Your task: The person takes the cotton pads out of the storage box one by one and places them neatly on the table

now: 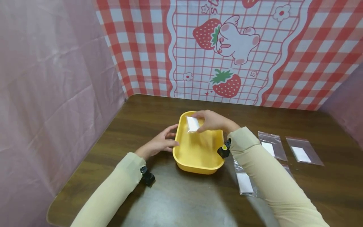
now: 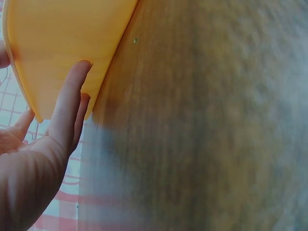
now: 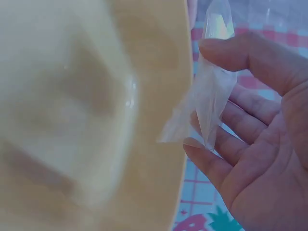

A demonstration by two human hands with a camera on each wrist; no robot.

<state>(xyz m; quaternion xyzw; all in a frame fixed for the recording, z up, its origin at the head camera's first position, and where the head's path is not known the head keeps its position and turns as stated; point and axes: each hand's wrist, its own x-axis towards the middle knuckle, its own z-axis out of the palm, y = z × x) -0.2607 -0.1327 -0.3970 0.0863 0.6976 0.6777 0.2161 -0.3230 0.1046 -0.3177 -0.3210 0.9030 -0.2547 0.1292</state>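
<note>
A yellow plastic bin stands on the brown table. My right hand is over its far part, pinching a small clear plastic bag with a white rectangle in it between thumb and fingers. The right wrist view shows this crinkled bag edge-on beside the bin's rim. My left hand is at the bin's left side with its fingers spread. In the left wrist view, fairly straight fingers lie against the outer wall, and the bin's inside is hidden there.
Clear zip bags holding white rectangles lie to the right: one bag beyond my right forearm, another bag farther right, and a nearer bag partly under the sleeve. A checked strawberry cloth hangs behind the table, a pink curtain at left.
</note>
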